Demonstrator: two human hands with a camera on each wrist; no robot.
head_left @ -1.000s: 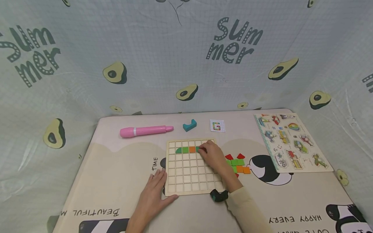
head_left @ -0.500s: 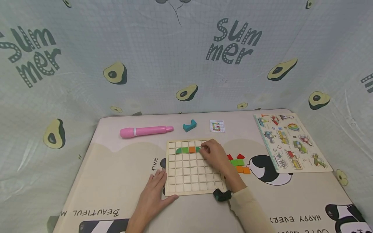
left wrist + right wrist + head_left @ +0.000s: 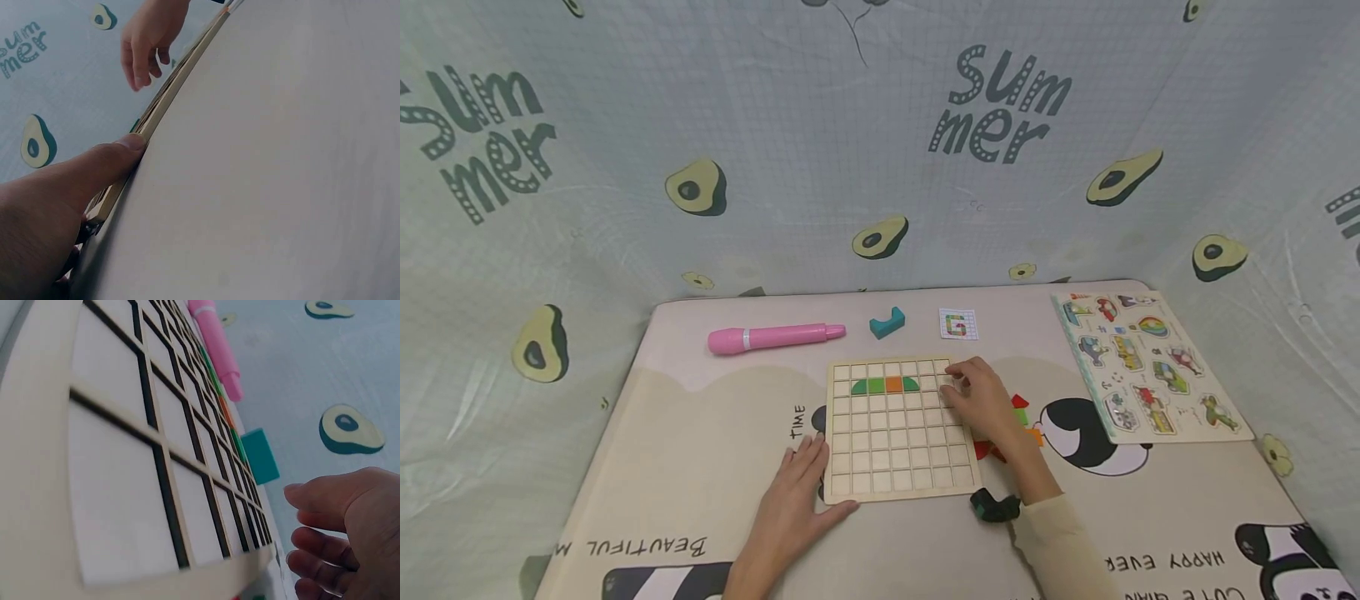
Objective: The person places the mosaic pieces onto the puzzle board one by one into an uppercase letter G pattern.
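On the desk, my wooden grid board [image 3: 900,461] holds four green and orange pieces [image 3: 892,384] in its second-farthest row, my left hand [image 3: 793,500] straight-fingered against its edge, my right hand [image 3: 983,407] relaxed near its far-right corner.

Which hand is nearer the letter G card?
Right: the right hand is on the near side of the card; the left hand is farther, at the near left corner of the board.

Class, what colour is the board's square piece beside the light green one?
Orange piece, clearest in the head view.
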